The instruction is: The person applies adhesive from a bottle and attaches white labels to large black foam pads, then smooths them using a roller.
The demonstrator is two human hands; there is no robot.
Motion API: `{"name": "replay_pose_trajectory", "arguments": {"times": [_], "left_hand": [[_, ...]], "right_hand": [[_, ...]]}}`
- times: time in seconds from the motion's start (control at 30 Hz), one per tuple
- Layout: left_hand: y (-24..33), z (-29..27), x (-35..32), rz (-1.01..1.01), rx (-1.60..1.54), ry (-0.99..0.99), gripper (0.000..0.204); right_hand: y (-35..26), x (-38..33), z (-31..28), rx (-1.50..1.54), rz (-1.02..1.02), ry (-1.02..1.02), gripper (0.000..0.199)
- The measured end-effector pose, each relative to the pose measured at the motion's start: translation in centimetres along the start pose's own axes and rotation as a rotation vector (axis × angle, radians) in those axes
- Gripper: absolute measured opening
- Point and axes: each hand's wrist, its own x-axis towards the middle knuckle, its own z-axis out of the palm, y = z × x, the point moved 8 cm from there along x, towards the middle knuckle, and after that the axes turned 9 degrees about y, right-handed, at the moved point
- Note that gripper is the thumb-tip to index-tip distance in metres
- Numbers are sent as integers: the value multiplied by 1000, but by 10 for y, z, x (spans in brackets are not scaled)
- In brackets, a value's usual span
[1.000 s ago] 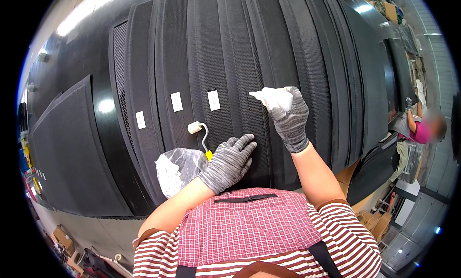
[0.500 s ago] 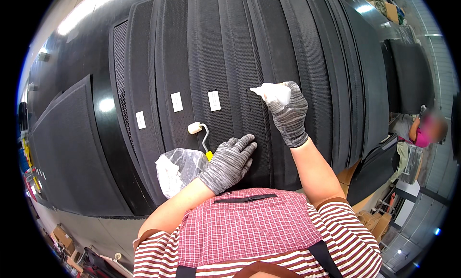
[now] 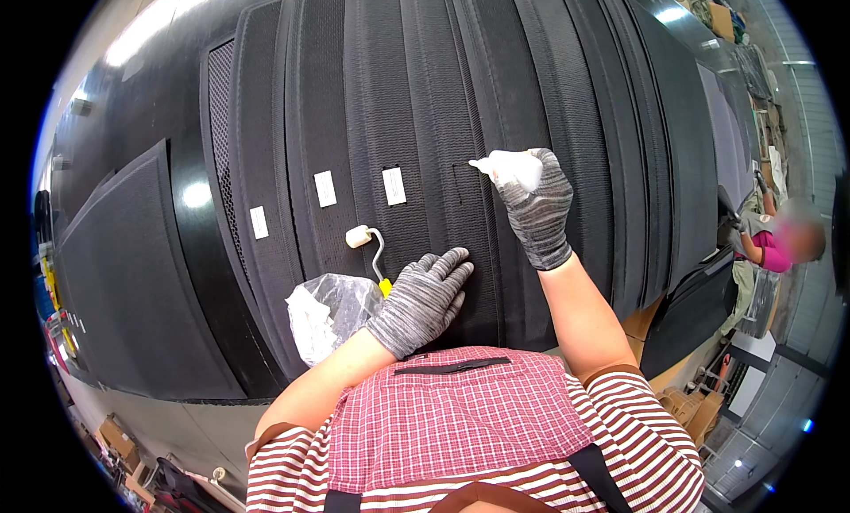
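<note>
Gripping a white nozzle bottle [image 3: 521, 169] beside a thin dark outline [image 3: 457, 184]

Bottle taken as clock centre. It is held over the overlapped black mats [image 3: 452, 115], its narrow tip pointed toward nine o'clock, close to the outline's upper end. Whether mat is touched by the tip cannot be told.

Bottle is clasped by the gloved right hand [image 3: 537, 214], fingers curled around its body, forearm brought in from about five o'clock. At seven o'clock the gloved left hand [image 3: 416, 305] is laid palm down, fingers straight and unclenched. No grasp is seen, though its underside is hidden.

Handling, as judged: even, light pressure is best applied, with the tip kept low and the wrist steady so that the line is neither blobbed nor broken. Mats are best kept from shifting by the flat left hand. Marked area should not be brushed by either glove.

Farther out: three white labels [image 3: 394, 186] are set in a loose row toward nine o'clock. Between eight and nine, a small roller [image 3: 358, 237] with a cream head is laid down, its yellow end just beside the left glove. At eight, a clear bag [image 3: 332, 314] with white contents is placed. Well apart, between three and four, another person [image 3: 779, 239] is seen.
</note>
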Motion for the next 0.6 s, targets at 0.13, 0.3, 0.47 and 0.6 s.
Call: {"name": "replay_pose_trajectory", "arguments": {"times": [0.13,0.3,0.47,0.6], "left_hand": [[0,0,1,-12,-1,-15,46],[-1,1,0,-16,-3,-19,47],[-1,2,0,-12,8,-8,46],[0,0,0,-20,1,-7,46]], "right_hand": [[3,0,1,-19,5,-6,35],[2,-6,-1,-115,-121,-19,36],[0,-14,-7,-169,-162,-31,36],[-4,-22,-10,-221,-224,-50,37]]}}
